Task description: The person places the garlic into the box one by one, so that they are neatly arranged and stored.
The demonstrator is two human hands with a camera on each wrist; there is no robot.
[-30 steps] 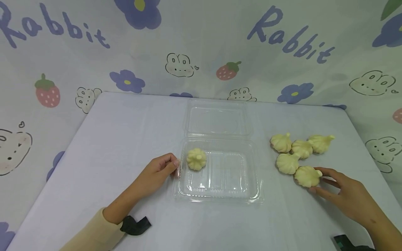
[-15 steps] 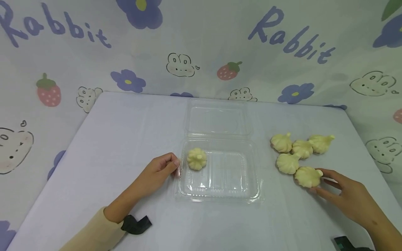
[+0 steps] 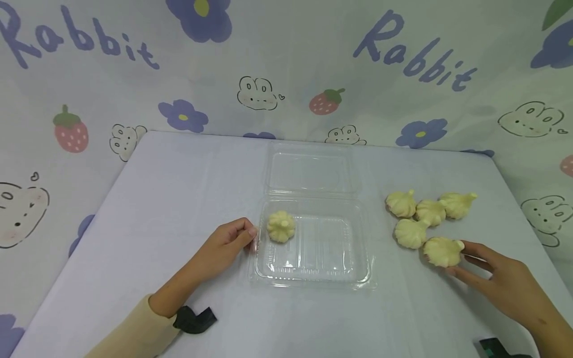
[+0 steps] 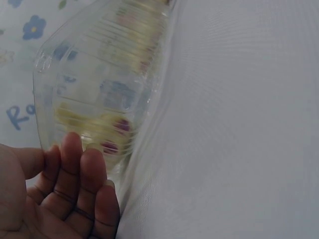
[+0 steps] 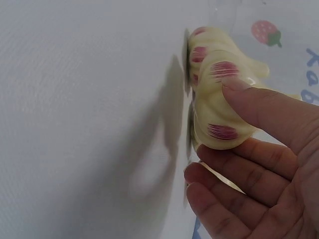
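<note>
A clear plastic clamshell container [image 3: 313,278] lies open in the head view, its lid [image 3: 313,171] folded back. One garlic bulb [image 3: 281,226] sits stem up in its left back corner. My left hand [image 3: 224,247] pinches the container's left rim between thumb and fingers; the left wrist view shows the thumb [image 4: 34,162] against that rim. On the right, my right hand [image 3: 501,278] pinches another garlic bulb [image 3: 442,252] by its stem end. The right wrist view shows purple streaks on this bulb [image 5: 224,102], with thumb and fingers on opposite sides.
Several garlic bulbs [image 3: 410,233] are clustered just behind the held one. A white cloth [image 3: 286,323] covers the table, and a curtain [image 3: 286,59] with rabbit, flower and strawberry prints hangs behind its back edge. Black straps [image 3: 193,320] show near both wrists.
My right hand has shifted slightly right with the garlic bulb, opening a small gap from the neighbouring bulb. The left hand and container stay in place.
</note>
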